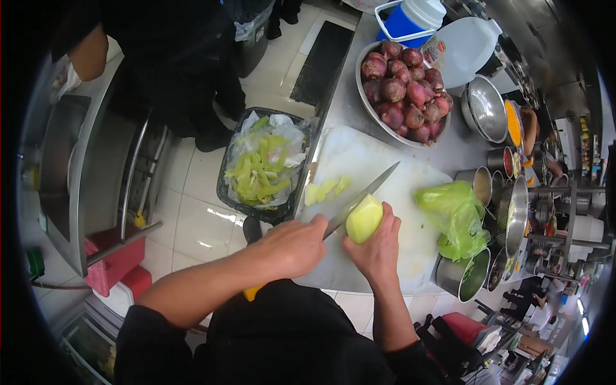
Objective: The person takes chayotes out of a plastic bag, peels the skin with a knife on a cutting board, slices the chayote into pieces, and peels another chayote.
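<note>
My left hand (296,249) is wrapped round the yellow handle (254,292) of a large kitchen knife (378,183), whose blade slants up and to the right. The blade lies against the left side of a peeled pale-green fruit (364,219), mango-like in shape. My right hand (376,247) grips this fruit from below and the right, over a white cutting board (410,256). Several pale green peelings (327,190) lie on the board, left of the blade.
A steel bowl of red onions (404,93) stands beyond the board. A green plastic bag (452,215) and steel pots (465,276) are at the right. On the floor, left of the counter, is a lined bin (224,189) with green peelings. Another person (167,58) stands upper left.
</note>
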`<action>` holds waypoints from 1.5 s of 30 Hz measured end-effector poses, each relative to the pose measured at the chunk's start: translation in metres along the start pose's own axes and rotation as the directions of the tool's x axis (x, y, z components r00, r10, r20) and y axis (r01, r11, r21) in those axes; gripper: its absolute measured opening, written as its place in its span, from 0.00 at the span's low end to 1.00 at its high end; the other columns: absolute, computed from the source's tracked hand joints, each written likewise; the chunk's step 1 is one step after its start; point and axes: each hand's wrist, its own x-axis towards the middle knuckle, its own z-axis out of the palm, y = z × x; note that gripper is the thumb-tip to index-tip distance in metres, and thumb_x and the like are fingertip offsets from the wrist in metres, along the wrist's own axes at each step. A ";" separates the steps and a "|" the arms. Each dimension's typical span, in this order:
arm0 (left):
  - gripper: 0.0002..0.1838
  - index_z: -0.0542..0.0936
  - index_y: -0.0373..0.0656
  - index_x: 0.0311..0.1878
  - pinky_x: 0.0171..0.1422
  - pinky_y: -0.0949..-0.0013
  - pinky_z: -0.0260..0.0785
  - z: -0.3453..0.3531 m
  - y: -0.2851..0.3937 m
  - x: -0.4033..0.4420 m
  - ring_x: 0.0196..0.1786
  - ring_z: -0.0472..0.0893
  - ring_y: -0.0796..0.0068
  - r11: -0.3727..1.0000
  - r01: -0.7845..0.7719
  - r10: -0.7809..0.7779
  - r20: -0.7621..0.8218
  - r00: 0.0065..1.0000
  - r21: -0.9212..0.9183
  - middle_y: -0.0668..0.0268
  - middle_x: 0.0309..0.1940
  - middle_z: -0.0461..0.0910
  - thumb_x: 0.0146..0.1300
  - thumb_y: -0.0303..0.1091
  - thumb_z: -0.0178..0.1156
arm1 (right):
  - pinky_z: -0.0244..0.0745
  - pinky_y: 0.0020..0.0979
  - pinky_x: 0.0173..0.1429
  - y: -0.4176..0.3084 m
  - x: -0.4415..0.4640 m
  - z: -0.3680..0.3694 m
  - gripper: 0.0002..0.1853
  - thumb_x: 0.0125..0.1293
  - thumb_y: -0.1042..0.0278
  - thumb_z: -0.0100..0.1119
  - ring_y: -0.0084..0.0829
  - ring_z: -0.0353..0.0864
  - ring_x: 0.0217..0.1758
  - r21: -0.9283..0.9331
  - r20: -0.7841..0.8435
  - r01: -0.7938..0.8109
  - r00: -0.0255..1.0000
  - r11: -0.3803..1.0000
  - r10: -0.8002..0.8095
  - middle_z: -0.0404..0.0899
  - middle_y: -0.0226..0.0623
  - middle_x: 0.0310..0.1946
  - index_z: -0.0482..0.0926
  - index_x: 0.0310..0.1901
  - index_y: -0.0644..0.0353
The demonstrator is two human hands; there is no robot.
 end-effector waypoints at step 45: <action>0.15 0.72 0.35 0.47 0.43 0.42 0.73 0.046 -0.096 -0.013 0.36 0.83 0.36 0.920 -0.163 0.162 -0.034 0.986 -0.355 0.44 0.30 0.83 0.75 0.40 0.54 | 0.58 0.52 0.74 0.060 -0.033 0.018 0.45 0.61 0.41 0.66 0.53 0.60 0.69 0.071 -0.133 0.385 0.918 0.920 -0.373 0.59 0.57 0.63 0.60 0.69 0.65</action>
